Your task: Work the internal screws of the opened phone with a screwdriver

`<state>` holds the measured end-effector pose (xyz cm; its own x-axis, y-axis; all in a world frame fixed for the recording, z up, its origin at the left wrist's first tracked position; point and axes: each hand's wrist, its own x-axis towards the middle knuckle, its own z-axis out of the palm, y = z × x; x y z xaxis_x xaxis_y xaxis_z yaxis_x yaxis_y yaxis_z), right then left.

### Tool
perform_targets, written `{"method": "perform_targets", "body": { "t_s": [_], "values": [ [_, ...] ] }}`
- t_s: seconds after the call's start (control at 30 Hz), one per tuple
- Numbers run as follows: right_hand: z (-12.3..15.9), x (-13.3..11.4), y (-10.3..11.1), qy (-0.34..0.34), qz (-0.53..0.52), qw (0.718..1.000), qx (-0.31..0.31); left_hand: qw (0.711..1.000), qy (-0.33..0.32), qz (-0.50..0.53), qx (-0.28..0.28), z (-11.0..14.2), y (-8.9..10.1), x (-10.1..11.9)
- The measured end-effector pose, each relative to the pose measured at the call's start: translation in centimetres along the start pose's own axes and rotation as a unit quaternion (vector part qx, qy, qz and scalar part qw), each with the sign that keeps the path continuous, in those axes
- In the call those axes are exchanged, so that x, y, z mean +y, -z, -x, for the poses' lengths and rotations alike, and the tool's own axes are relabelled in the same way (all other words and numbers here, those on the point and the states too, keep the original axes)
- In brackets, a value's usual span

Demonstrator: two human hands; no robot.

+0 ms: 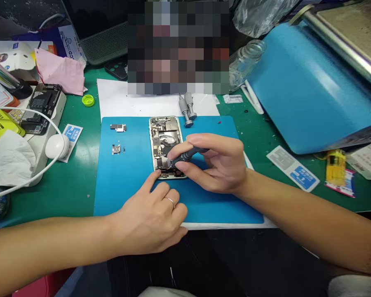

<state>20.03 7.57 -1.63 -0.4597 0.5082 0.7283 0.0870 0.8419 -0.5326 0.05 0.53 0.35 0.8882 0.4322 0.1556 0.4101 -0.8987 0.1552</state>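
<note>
As right grip [221, 165] overhangs, phone [163, 142] beneath

Phone [167, 142] on mat [126, 185]; loose parts [120, 128] left, tools [184, 110] behind.

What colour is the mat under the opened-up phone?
The mat is bright blue, best seen in the head view, around the opened-up phone.

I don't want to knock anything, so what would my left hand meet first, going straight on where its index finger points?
The opened phone: your left hand seems to have its index fingertip at the lower left corner. Beyond that, perhaps the dark tool in your right hand, though depth is unclear.
</note>
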Motion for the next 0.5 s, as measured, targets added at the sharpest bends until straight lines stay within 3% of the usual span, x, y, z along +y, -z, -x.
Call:
{"method": "perform_targets", "body": {
  "t_s": [0.5],
  "values": [
    [0.08, 0.02, 0.11, 0.008, 0.012, 1.000, -0.019, 1.000, -0.004, -0.005, -0.005, 0.04, 0.05, -0.17]
  ]
}}
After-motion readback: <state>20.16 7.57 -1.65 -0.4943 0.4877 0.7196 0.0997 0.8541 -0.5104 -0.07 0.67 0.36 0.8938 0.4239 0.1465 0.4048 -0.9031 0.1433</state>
